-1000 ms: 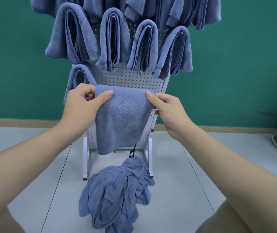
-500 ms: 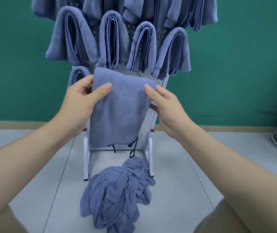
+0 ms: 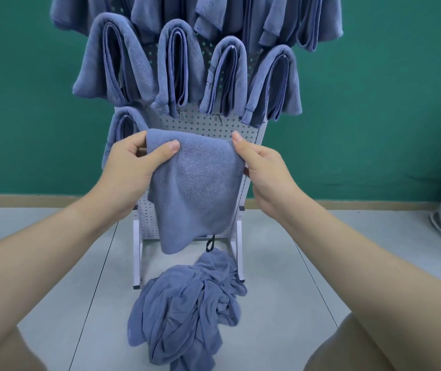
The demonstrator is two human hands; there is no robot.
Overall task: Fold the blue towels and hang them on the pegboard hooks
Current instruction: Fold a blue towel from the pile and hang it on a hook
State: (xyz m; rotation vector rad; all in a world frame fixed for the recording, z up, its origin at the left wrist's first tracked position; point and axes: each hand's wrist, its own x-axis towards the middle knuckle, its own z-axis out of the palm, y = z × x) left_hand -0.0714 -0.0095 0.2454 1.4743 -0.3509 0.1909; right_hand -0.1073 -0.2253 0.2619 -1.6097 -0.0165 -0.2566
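A folded blue towel hangs between both hands in front of the pegboard, its top fold held level and the rest drooping down toward the stand's feet. The left hand has a closed grip on the top left corner, thumb pressed across the front of the cloth with the fingers curled behind. The right hand pinches the top right corner the same way. Holding it by both upper corners keeps the fold from slipping open and presents a straight edge to the board (most likely so it can drop over a hook).

Bare hooks show just above the held towel, in the row where one hung towel already sits at the left, touching the left hand's side of the cloth. The rows above are filled with draped towels. A crumpled heap of towels lies on the surface at the foot of the stand, so I judge several are not yet folded.
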